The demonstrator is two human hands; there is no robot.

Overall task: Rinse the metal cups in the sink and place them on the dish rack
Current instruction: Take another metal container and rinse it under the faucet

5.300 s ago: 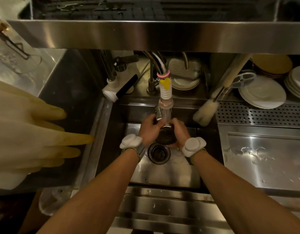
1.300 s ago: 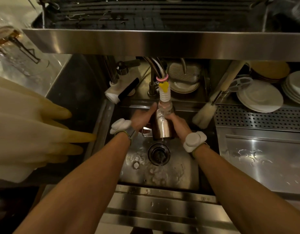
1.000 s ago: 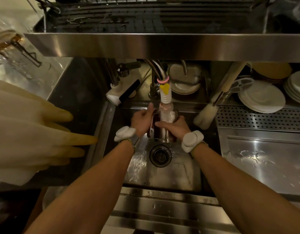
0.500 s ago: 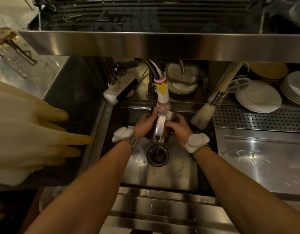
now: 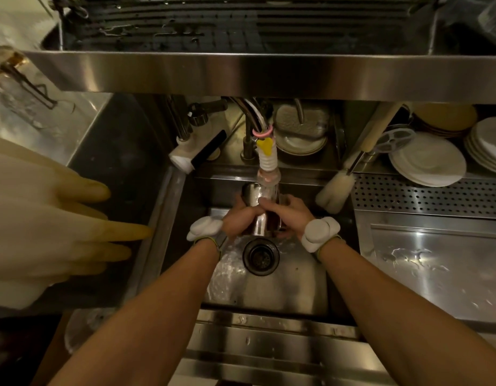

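Rinse step in hand: metal cup (image 5: 259, 210) sits under the faucet nozzle (image 5: 267, 174), above the drain (image 5: 260, 256) in the sink (image 5: 269, 291). Left hand (image 5: 238, 220) wraps the cup's left side, right hand (image 5: 287, 215) wraps the right; fingers of both are curled snug on the cup wall, right thumb across the near face. Cup looks tilted with its mouth toward the far side, under the nozzle; can't tell whether a second cup is nested behind it. Water sheen on the sink floor left of the drain. My read: rinse is mid-way, nothing racked from this cup yet. Next move calls for tipping the water out, then lifting the cup clear of the nozzle and up over the steel shelf edge (image 5: 269, 75) to the dish rack (image 5: 241, 26) at the far top; the nozzle and shelf lip are the things to miss. Bottle brush (image 5: 336, 190) hangs just right of the sink, plates (image 5: 428, 162) stacked far right, rubber gloves (image 5: 46, 227) hang near left. No brands, labels or readable writing anywhere.
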